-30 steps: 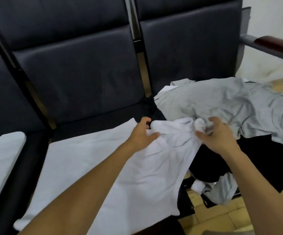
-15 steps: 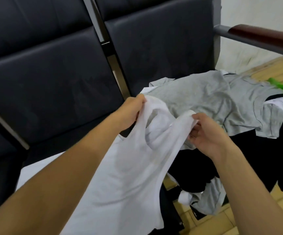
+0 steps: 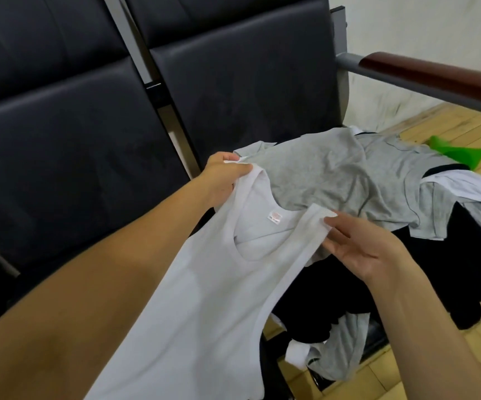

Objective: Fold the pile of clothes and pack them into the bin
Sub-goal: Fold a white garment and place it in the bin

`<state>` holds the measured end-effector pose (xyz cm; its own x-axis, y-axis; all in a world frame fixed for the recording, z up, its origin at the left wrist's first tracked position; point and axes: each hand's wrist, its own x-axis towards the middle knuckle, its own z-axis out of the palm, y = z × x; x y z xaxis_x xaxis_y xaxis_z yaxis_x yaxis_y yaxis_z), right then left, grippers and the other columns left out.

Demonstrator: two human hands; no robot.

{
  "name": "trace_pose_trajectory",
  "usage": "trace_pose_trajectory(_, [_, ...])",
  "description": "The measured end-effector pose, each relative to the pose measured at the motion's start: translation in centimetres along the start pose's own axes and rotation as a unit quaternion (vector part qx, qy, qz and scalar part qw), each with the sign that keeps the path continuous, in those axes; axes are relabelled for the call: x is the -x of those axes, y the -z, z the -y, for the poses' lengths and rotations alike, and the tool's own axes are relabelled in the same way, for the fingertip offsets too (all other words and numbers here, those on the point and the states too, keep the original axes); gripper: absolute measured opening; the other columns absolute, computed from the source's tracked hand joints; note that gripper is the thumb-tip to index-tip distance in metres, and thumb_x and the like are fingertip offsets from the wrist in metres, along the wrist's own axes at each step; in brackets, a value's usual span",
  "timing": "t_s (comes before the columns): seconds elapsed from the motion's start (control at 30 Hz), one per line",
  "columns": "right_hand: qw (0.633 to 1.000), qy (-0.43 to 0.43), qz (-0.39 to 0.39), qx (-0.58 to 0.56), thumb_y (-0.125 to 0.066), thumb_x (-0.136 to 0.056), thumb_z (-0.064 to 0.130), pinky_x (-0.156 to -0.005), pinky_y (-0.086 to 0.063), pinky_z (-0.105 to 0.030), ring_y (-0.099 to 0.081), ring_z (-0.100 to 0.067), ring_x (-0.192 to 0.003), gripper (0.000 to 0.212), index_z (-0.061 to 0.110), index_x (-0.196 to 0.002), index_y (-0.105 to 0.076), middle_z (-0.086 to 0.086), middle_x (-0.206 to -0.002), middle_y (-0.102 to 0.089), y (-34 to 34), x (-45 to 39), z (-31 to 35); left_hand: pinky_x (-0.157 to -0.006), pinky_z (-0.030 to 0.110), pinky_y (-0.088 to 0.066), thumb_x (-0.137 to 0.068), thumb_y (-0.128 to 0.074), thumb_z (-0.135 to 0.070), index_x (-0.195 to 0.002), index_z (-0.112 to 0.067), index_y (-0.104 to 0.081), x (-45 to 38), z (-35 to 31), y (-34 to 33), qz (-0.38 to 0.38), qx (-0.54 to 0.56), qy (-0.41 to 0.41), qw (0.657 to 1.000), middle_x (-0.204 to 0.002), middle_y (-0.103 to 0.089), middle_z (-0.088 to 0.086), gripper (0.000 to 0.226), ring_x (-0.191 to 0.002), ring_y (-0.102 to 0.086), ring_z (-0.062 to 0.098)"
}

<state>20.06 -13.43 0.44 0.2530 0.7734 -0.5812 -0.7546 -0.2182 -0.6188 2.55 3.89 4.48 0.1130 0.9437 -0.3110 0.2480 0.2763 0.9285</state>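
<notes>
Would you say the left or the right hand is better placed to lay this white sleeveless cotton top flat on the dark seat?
Left, probably. The left hand grips a strap of the white sleeveless cotton top over the dark padded seat; the right hand is over the clothes pile.

The vest [image 3: 204, 307] is thin white ribbed cloth, matt, with a small printed label [image 3: 274, 217] at the neck. The grey shirt [image 3: 334, 180] is soft marled knit, creased. Black clothes [image 3: 406, 284] beneath are matt cloth. The bench [image 3: 75, 145] pads look like dark, faintly glossy leatherette on a grey metal frame; its armrest [image 3: 435, 79] is glossy reddish wood. The floor [image 3: 464, 131] is pale wood.
</notes>
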Motion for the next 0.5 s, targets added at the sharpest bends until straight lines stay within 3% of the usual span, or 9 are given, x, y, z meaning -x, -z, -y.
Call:
trace_pose_trajectory(0.07, [0.99,0.06,-0.051,0.114,-0.062,-0.09,-0.005,-0.067,-0.062,-0.031,-0.071,-0.022,-0.085,0.021,0.001,-0.11,-0.067,-0.013,-0.098,-0.072,0.5,-0.6,-0.3,-0.097,0.043,-0.054,-0.081,-0.076,-0.01,-0.103,-0.025,-0.063,-1.0,-0.1,0.0,0.008,-0.07,-0.052,0.996,-0.126,-0.057,0.01,0.029,-0.111,-0.061,0.026])
trace_pose_trajectory(0.13, [0.955,0.135,-0.111,0.24,-0.07,-0.086,0.004,-0.072,-0.062,-0.034,-0.072,-0.022,-0.08,0.017,0.007,-0.103,-0.073,-0.009,-0.088,-0.074,1.2,-1.0,-0.8,-0.096,0.04,-0.054,-0.085,-0.073,-0.01,-0.099,-0.026,-0.068,-1.5,-0.3,0.0,0.036,-0.169,-0.121,0.977,-0.121,-0.062,0.008,0.022,-0.108,-0.063,0.022])
trace_pose_trajectory(0.2, [0.886,0.214,-0.153,0.383,-0.074,-0.084,0.016,-0.073,-0.059,-0.034,-0.07,-0.018,-0.076,0.008,0.016,-0.092,-0.076,-0.001,-0.081,-0.074,1.7,-1.1,-0.9,-0.092,0.032,-0.052,-0.09,-0.068,-0.01,-0.107,-0.018,-0.071,-1.9,-0.8,0.0,0.062,-0.3,-0.191,0.933,-0.111,-0.066,0.004,0.018,-0.103,-0.062,0.017])
trace_pose_trajectory(0.27, [0.825,0.265,-0.163,0.472,-0.071,-0.086,0.022,-0.061,-0.048,-0.024,-0.063,-0.011,-0.072,0.005,0.019,-0.088,-0.075,0.003,-0.08,-0.069,1.8,-0.8,-0.9,-0.088,0.03,-0.05,-0.093,-0.064,-0.013,-0.107,-0.011,-0.072,-2.3,-1.4,0.0,0.075,-0.425,-0.244,0.868,-0.1,-0.065,-0.001,0.016,-0.098,-0.057,0.014])
trace_pose_trajectory(0.33, [0.804,0.29,-0.163,0.493,-0.068,-0.09,0.027,-0.056,-0.039,-0.019,-0.058,-0.006,-0.069,0.009,0.018,-0.088,-0.07,0.004,-0.081,-0.066,1.7,-0.9,-0.7,-0.079,0.026,-0.049,-0.095,-0.062,-0.015,-0.102,-0.011,-0.072,-2.6,-2.0,0.1,0.093,-0.477,-0.268,0.831,-0.088,-0.059,-0.008,0.013,-0.085,-0.052,0.01])
trace_pose_trajectory(0.4, [0.83,0.292,-0.143,0.454,-0.066,-0.092,0.029,-0.057,-0.041,-0.02,-0.06,-0.009,-0.069,0.015,0.015,-0.088,-0.067,0.003,-0.08,-0.066,1.5,-1.2,-0.6,-0.067,0.017,-0.041,-0.097,-0.059,-0.018,-0.1,-0.013,-0.07,-2.6,-2.5,0.1,0.105,-0.472,-0.273,0.832,-0.087,-0.052,-0.012,0.012,-0.078,-0.049,0.007])
trace_pose_trajectory(0.5, [0.912,0.246,-0.02,0.327,-0.069,-0.091,0.026,-0.06,-0.05,-0.022,-0.063,-0.014,-0.065,0.017,0.009,-0.086,-0.067,-0.003,-0.074,-0.07,0.2,-0.2,-0.4,-0.073,0.023,-0.049,-0.098,-0.057,-0.022,-0.099,-0.012,-0.068,-1.9,-3.4,1.2,0.139,-0.431,-0.272,0.849,-0.1,-0.06,-0.002,0.014,-0.082,-0.056,0.011])
